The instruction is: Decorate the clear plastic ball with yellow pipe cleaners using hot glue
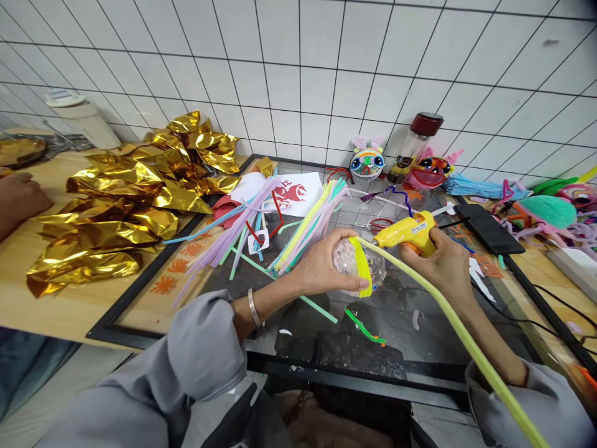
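My left hand is closed around a clear plastic ball, its thumb and fingers at the sides. A bright yellow pipe cleaner is wrapped over the ball, and its long loose end runs down to the lower right. In my right hand is a yellow hot glue gun, its nozzle pointing left, close to the ball. The fingers are wrapped round the handle. On the glass below lies a green twisted pipe cleaner with an orange tip.
Bundled pastel pipe cleaners lie behind my left hand. Crumpled gold foil covers the left side. Finished animal-face balls, a bottle and a black phone stand or lie toward the back right. Another person's hand rests far left.
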The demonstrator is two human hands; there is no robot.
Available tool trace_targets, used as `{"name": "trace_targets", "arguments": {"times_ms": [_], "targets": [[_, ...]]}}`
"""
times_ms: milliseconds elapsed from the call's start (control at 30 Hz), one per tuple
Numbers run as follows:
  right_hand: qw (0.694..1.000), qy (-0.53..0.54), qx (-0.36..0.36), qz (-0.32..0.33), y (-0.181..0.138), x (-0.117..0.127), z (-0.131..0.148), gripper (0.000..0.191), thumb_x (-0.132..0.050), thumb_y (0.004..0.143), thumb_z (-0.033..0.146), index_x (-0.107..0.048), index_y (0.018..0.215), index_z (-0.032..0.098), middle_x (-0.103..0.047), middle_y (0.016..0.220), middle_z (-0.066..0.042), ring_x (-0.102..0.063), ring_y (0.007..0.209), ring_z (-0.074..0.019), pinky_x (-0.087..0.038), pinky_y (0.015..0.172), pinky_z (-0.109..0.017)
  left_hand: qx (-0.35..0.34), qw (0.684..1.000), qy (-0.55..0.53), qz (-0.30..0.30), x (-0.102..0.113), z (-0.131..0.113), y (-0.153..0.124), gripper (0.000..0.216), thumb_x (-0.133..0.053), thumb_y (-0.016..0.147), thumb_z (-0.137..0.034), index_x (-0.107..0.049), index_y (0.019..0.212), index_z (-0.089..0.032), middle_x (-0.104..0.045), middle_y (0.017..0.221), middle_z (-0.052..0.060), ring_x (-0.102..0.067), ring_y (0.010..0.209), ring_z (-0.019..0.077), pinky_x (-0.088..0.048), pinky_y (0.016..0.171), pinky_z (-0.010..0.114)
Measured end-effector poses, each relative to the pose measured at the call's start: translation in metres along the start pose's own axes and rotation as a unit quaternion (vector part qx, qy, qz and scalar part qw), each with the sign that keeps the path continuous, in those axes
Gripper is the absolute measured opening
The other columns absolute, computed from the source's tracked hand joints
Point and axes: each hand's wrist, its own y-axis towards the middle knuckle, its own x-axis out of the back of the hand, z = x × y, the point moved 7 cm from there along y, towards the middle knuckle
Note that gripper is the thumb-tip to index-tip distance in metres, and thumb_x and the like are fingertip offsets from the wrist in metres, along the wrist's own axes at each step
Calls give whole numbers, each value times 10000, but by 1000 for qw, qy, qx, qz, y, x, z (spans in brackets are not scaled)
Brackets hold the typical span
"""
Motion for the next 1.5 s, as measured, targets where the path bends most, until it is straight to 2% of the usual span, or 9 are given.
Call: {"name": "trace_targets", "arguments": {"times_ms": [433,733,900,1100,1267,1500], "targets": [[1000,1,13,-25,1,-1,3,309,-564,651,490,-370,619,251,-420,528,40,-368,488,-126,-270,519,-278,-17,1000,23,-2,-1,1,1,780,-857,562,-407,-500,1225,-204,-588,1082,48,-577,942,216,-484,840,352],[1000,-5,6,-3,0,3,3,253,-560,627,451,-406,622,250,-441,520,36,-393,478,-134,-294,514,-277,-3,1000,18,0,1,-2,0,776,-857,559,-367,-494,1222,-190,-593,1094,52,-572,995,228,-475,889,358],[1000,-8,14,6,0,6,2,246,-575,613,413,-393,610,247,-437,501,30,-386,463,-129,-294,506,-280,-2,1000,-4,1,0,0,0,766,-855,563,-366,-494,1215,-190,-589,1084,49,-574,965,215,-477,867,346],[999,-2,10,42,1,4,-4,227,-557,626,427,-486,673,216,-487,550,14,-419,508,-138,-285,527,-282,6,1000,-1,1,0,1,0,784,-859,554,-381,-496,1219,-180,-594,1082,53,-577,966,219,-477,873,349],[999,3,12,50,0,2,-5,241,-554,622,441,-492,665,212,-460,540,24,-401,499,-129,-274,516,-271,1,1000,0,3,0,2,1,775,-854,569,-390,-495,1227,-192,-599,1098,53,-586,987,224,-482,891,358],[1000,-10,4,19,-1,5,2,237,-561,624,422,-414,633,236,-468,540,11,-386,495,-128,-306,533,-297,-5,1000,0,0,-1,2,0,775,-858,565,-378,-495,1225,-195,-591,1073,47,-573,936,208,-478,845,344]]}}
